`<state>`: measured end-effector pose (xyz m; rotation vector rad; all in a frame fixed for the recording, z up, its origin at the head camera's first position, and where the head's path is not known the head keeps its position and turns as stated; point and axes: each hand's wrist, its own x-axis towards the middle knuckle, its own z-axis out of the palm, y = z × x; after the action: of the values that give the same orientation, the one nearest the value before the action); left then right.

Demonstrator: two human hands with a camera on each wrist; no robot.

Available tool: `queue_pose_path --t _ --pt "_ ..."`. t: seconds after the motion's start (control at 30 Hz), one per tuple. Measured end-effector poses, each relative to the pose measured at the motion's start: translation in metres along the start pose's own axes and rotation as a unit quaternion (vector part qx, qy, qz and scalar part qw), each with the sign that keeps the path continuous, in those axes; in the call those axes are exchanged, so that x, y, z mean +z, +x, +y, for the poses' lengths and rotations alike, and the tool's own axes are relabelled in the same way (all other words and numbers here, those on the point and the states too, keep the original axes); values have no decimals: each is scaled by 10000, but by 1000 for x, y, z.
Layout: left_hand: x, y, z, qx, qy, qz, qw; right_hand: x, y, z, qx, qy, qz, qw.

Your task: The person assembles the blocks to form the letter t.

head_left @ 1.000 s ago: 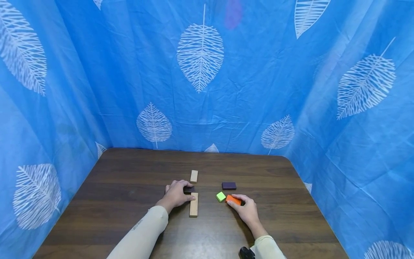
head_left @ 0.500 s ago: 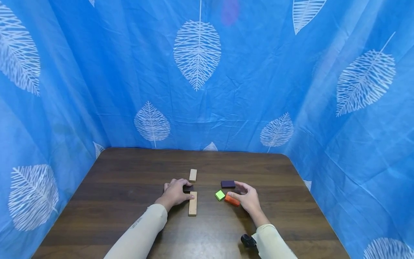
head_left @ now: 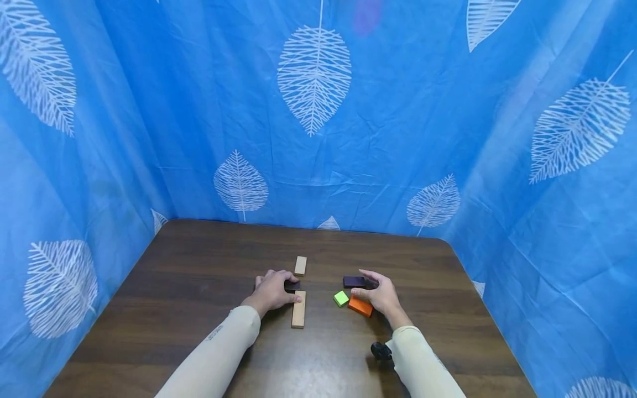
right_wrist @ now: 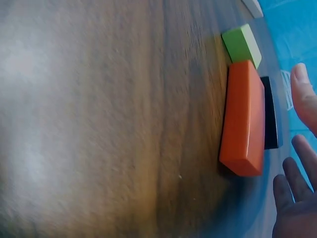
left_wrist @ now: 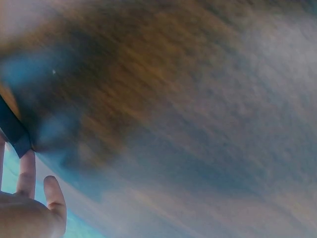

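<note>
**Both hands on dark blocks**

My left hand (head_left: pixel 272 291) grips a dark block (head_left: pixel 292 286) at frame centre, between two wooden blocks. My right hand (head_left: pixel 380 294), fingers loosely spread, reaches over the purple block (head_left: pixel 354 282); the orange block (head_left: pixel 360 305) and green block (head_left: pixel 340 298) lie just below it.

Nothing here can be read — the blocks are plain, and the blue curtain (head_left: pixel 318 138) carries only white leaf prints. There is a small dark mark on the left sleeve (head_left: pixel 215 333), near the wrist — too tiny and blurred to make out as letters.
</note>
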<state>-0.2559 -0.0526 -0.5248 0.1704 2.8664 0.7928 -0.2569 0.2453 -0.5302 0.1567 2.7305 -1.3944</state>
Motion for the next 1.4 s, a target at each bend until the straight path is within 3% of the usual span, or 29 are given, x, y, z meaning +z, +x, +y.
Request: queue_pose_path --t 0.23,0.7,1.1,1.4 --pt "-1 2 1 -10 2 -43 10000 4 6 1 -27 -344 -169 9993" --pt "-2 -3 2 87 -2 -109 9999 15 11 2 -38 -570 -27 9984" --pt "-1 -3 4 115 -23 -139 9998 15 12 4 -609 -1214 141 9906" --pt "-3 -3 1 46 25 -122 9999 22 9 -3 -901 -1274 316 9872"
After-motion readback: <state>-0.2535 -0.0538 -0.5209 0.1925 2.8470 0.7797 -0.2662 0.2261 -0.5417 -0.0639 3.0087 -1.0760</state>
